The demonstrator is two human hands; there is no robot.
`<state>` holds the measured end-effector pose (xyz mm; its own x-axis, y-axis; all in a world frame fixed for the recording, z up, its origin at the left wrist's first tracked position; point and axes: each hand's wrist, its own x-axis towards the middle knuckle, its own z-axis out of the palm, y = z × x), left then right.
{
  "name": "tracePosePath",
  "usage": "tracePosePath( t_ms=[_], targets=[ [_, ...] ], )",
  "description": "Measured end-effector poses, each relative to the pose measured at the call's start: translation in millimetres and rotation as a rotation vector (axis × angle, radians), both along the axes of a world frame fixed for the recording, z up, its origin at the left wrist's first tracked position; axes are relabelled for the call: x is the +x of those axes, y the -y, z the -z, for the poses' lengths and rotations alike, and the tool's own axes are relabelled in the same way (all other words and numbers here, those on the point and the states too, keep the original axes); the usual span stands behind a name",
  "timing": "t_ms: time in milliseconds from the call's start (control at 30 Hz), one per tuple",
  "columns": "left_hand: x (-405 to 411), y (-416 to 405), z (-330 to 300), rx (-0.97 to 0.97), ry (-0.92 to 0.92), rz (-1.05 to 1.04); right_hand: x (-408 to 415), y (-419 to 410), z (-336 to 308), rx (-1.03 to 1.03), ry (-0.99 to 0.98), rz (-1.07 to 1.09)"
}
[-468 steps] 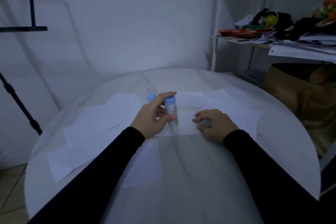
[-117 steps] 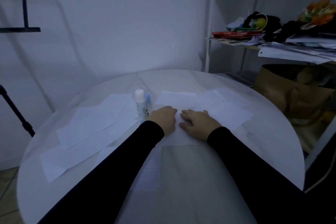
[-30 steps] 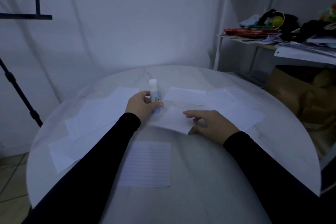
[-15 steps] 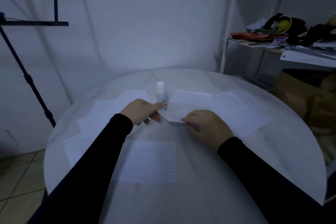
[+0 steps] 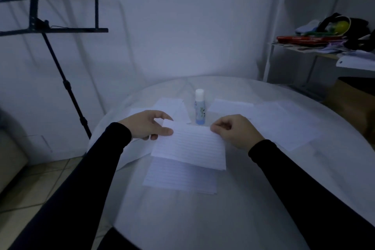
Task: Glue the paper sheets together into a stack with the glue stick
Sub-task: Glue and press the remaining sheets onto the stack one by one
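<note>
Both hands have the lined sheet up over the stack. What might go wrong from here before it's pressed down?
1. Skew: the held sheet sits angled and offset from the lined stack below; it may stick crooked.
2. The left hand and right hand pinch only the far corners, so the near edge could sag and touch down early.
3. The glue stick stands upright just beyond the sheet; a forward nudge could topple it.

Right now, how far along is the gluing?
Done: a lined stack lies on the table, and the glue stick stands set down behind it. In hand: the left hand and right hand pinch a lined sheet by its far corners, over the stack. Left: press it down, then glue the loose sheets spread on both sides.
</note>
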<state>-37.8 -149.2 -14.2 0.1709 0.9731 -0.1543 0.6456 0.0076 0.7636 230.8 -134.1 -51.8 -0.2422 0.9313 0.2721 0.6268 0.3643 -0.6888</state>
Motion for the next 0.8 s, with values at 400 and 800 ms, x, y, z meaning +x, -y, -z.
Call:
tracePosePath(
  t_ms=[400,800],
  targets=[
    [-6.3,18.9,12.9,-0.023,-0.501,0.046,-26.1,14.1,11.3,-0.102,0.365,-0.069],
    [1.2,-0.2,21.5,0.202,-0.46,-0.041,-29.0,-1.5,13.3,0.009,0.143,0.022]
  ],
)
